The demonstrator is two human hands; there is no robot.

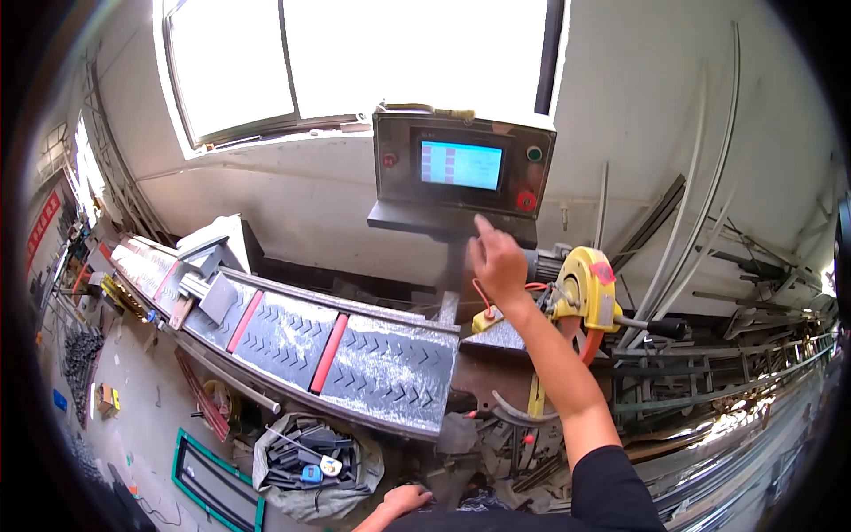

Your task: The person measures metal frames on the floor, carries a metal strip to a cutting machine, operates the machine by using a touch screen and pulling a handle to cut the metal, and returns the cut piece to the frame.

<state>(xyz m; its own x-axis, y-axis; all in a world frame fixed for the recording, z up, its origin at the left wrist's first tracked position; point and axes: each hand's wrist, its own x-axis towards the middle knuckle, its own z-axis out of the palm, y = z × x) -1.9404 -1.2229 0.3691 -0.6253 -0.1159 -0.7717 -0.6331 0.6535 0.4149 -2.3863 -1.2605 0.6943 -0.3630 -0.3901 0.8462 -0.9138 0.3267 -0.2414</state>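
Observation:
In front of me a dark metal control box (399,182) holds a lit blue-and-white touchscreen (461,166). My right hand (501,266) is raised just below the box, apart from the screen. Its index finger points up toward the box's lower ledge (434,219), with the other fingers curled and nothing held. My left hand (406,499) is low at the lower edge, near my body, its fingers curled together; what they hold, if anything, is hidden. Beside my right forearm stands a cutting saw with a yellow guard (581,288) and a black-ended handle (667,329).
A long roller-style bed with dark arrow-marked plates (386,355) runs left, covered in pale dust. Below it sits a sack (363,479) of dark offcuts with two tape measures on top. A green frame (183,470) lies on the floor. Metal profiles (736,479) are racked at right.

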